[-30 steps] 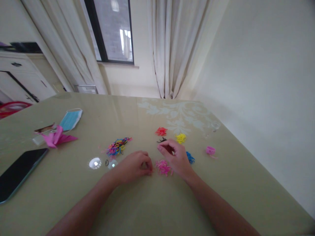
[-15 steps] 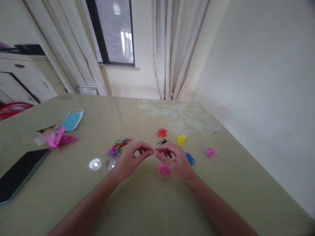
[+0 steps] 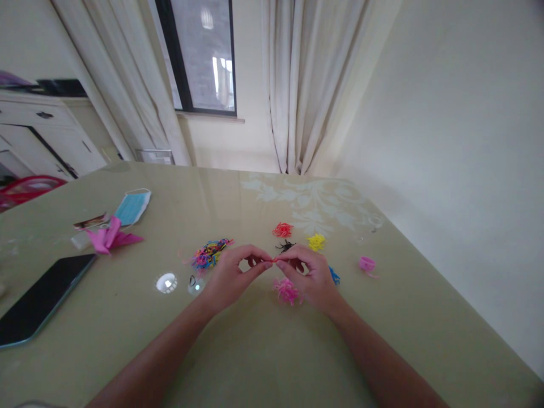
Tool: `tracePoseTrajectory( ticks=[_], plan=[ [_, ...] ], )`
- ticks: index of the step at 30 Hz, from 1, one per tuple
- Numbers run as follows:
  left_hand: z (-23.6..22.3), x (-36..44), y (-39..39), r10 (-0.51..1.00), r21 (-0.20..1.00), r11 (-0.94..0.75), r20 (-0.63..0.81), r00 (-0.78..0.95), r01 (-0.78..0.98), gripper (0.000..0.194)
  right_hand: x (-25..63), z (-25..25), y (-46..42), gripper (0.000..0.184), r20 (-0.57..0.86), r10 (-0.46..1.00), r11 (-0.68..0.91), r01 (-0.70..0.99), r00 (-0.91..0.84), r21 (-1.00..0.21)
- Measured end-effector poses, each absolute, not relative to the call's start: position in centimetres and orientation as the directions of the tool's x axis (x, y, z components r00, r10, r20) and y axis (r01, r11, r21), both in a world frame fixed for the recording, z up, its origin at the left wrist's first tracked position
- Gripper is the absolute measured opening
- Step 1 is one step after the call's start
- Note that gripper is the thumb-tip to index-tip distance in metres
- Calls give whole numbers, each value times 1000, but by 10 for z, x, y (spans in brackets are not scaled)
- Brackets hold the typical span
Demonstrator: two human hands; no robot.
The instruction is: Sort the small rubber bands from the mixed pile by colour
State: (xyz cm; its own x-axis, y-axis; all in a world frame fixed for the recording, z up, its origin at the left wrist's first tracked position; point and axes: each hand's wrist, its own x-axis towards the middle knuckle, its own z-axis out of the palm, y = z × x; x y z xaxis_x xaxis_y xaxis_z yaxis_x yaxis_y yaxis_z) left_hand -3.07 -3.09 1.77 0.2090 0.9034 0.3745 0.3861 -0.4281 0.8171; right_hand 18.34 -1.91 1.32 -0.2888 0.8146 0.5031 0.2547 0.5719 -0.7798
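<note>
Thumb and fingers of my left hand (image 3: 233,277) are closed on one end of a small red rubber band (image 3: 274,260). My right hand (image 3: 312,280) pinches its other end, and the fingertips of both hands nearly meet above the table. Around them lie sorted piles of rubber bands: red (image 3: 283,229), yellow (image 3: 315,242), black (image 3: 285,246), pink (image 3: 287,290) and blue (image 3: 335,276). My right hand partly hides the black, pink and blue ones. A mixed-colour pile (image 3: 209,253) sits just left of my left hand.
On the left are a phone (image 3: 45,297), a pink folded-paper shape (image 3: 111,238) and a blue face mask (image 3: 132,207). A pink ring-shaped piece (image 3: 366,264) lies at right. One dark band (image 3: 192,280) is by itself. A wall (image 3: 467,170) borders the table's right edge.
The red band shows more clearly between my fingertips, which have drawn slightly apart. The whole scene has shifted a little to the right in view. Both hands keep their pinch.
</note>
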Motion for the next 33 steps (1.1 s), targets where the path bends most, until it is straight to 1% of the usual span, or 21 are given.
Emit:
tracePoseTrajectory(
  ticks=[3,5,7,8,10,12,14,16,18,20,23,28,33],
  plan=[
    [16,-29,-30,901,815,-433,374,220,385,12,186,14,-15,6,552,786,614,247,-278,-750],
    [13,-30,-27,895,793,-446,393,212,415,11,189,14,-11,5,576,776,629,252,-256,-735],
    [9,-35,-21,890,744,-449,420,176,495,11,193,14,-7,4,598,771,637,267,-220,-723],
    [6,-38,-17,890,703,-436,430,153,561,11,195,14,-5,3,607,769,639,278,-199,-717],
    [1,-49,-10,894,570,-364,436,105,737,14,200,15,-1,3,620,767,637,312,-165,-705],
    [-4,-61,-3,908,381,-240,414,67,893,19,204,17,4,4,626,766,631,362,-148,-686],
    [-8,-70,2,931,232,-124,364,32,965,26,206,22,13,5,619,769,619,428,-160,-659],
    [-10,-76,5,953,155,-68,304,18,986,30,205,27,26,6,586,786,592,509,-195,-625],
    [-13,-78,7,964,126,-63,265,28,990,32,201,30,45,5,513,828,533,606,-227,-591],
    [-15,-77,9,966,118,-79,255,47,990,32,196,28,64,5,412,886,427,723,-215,-543],
    [-18,-76,12,964,102,-98,258,69,990,30,188,20,89,7,374,910,366,774,-181,-517],
    [-17,-74,11,955,77,-105,286,79,992,28,184,9,96,10,370,921,309,802,-119,-512],
    [-9,-73,5,949,90,-55,316,24,994,23,194,7,61,14,431,893,362,775,-129,-518]
  ],
)
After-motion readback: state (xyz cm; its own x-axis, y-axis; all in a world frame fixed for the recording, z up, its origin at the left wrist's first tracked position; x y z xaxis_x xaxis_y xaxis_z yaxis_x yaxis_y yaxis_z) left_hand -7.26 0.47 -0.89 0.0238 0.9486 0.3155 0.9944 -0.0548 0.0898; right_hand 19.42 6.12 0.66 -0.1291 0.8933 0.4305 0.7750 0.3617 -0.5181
